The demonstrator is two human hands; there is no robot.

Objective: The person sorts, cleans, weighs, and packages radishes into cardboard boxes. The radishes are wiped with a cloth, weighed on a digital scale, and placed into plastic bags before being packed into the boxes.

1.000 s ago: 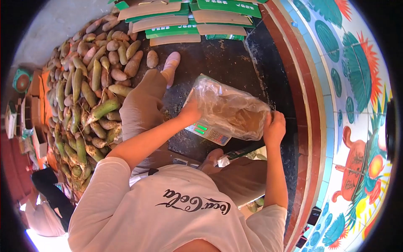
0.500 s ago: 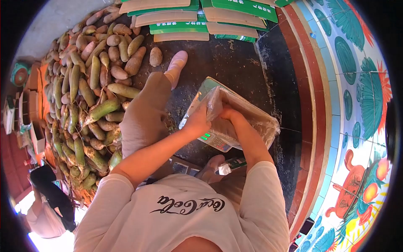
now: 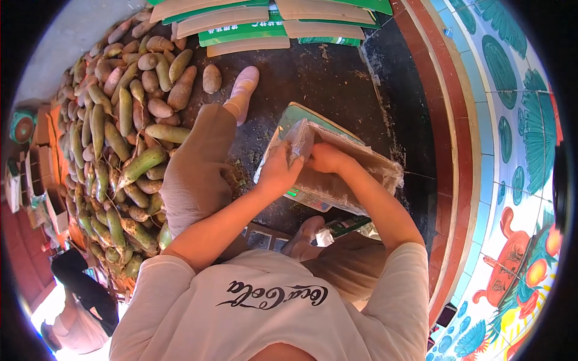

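A cardboard box (image 3: 355, 195) lined with clear plastic film (image 3: 302, 139) rests on a scale with a green-edged plate (image 3: 296, 112). Green lit digits show on the scale's panel under the box. My left hand (image 3: 280, 168) is closed on the film at the box's left end. Beside it, my right hand (image 3: 325, 157) reaches into the box's opening, fingers bent against the film near the left hand's fingertips; whether it grips the film is hard to make out.
A large pile of green and reddish radishes (image 3: 126, 150) covers the floor at left. Flattened green cartons (image 3: 241, 33) are stacked at the top. A raised red-tiled edge (image 3: 442, 120) runs down the right. Another person (image 3: 78, 325) is at lower left.
The view has shifted slightly. My right hand has drawn back a little toward the box's left end, closer to my left hand, and the film there stands differently.
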